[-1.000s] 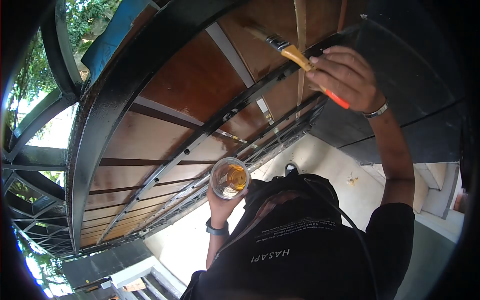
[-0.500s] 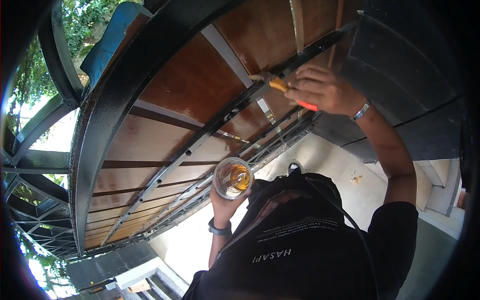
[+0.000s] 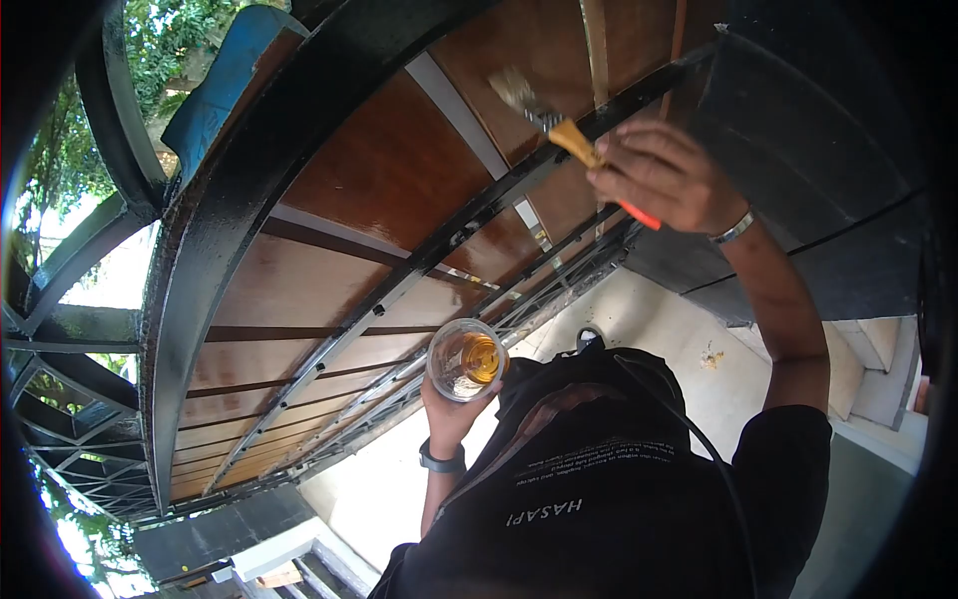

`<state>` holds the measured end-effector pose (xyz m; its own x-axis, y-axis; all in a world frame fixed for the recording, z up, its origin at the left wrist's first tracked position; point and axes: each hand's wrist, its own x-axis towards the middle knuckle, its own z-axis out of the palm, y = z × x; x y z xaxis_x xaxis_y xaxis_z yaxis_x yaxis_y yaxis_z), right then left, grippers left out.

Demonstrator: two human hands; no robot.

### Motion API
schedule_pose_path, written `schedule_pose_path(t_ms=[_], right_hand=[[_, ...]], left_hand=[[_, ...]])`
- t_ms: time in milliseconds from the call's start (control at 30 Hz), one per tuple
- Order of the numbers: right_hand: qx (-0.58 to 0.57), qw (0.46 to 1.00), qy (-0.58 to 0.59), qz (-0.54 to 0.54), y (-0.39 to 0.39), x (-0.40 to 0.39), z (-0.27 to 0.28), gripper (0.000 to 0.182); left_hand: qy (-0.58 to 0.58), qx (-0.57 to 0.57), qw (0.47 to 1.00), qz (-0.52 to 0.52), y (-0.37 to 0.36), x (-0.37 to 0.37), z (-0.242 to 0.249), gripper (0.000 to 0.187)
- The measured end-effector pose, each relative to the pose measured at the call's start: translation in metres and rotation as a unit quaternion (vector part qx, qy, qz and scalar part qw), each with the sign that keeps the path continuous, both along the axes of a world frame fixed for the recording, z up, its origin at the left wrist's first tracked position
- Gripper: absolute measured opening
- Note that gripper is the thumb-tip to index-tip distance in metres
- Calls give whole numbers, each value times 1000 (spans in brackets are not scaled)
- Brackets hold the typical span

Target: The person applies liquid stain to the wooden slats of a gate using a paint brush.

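We pinch the paintbrush (image 3: 555, 124) by its handle (image 3: 577, 143) in our right hand (image 3: 681, 178); bristles (image 3: 513, 90) over the glossy brown wood slat (image 3: 544, 50), past the black metal rail (image 3: 489, 212). Can't tell if they touch. Our left hand (image 3: 455, 411) is curled around a clear plastic cup (image 3: 446, 365), amber liquid (image 3: 481, 357) inside.

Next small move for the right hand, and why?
Probably draw the brush along the brown panel in one light stroke: the right hand already has its bristles over that panel. A dip seems less handy, since the left hand holds the cup of amber liquid well apart.
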<state>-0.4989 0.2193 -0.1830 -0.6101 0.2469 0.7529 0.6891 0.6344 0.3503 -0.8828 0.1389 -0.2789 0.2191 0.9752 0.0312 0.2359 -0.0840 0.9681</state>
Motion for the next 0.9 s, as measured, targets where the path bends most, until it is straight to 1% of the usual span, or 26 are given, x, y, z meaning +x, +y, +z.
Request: schedule_pose_path(t_ms=[67,100,167,300,367,400,467,500,567,700,767,800,867,900], right_hand=[[-62,998,2,25,-4,-3,-16,30],[-61,998,2,24,-6,-1,-21,30],[-139,990,-15,32,-10,4,-28,31],[-174,984,-20,16,-2,19,-14,33],[-72,997,-22,-18,3,25,10,34],[-72,997,-19,-22,5,30,21,34],[37,999,-8,-17,7,38,42,34],[37,999,-6,-21,5,38,50,34],[94,995,16,-39,1,37,59,34],[72,997,-1,-32,8,30,22,35],[-2,1000,22,-15,7,21,-7,36],[-1,1000,21,-15,4,18,-16,36],[-71,997,27,-3,-3,16,-27,34],[-71,997,26,-3,-6,17,-28,34]], left_hand=[[4,2,1000,4,2,-2,-1,81],[8,2,1000,7,2,-3,-2,81],[10,6,1000,3,4,-4,-4,80],[34,28,999,-9,7,-5,-4,78],[22,16,999,-19,8,-4,-1,79],[8,6,1000,-23,9,-4,1,81],[15,7,1000,-24,10,-5,2,81],[19,7,1000,-21,11,-4,2,80],[21,-2,1000,-22,12,-4,2,80],[29,-1,999,-25,12,-3,3,81],[29,-1,999,-26,12,-4,2,81],[28,-3,999,-26,13,-4,1,81],[28,3,999,-23,13,-6,-2,81],[30,7,999,-20,13,-7,-2,82]])
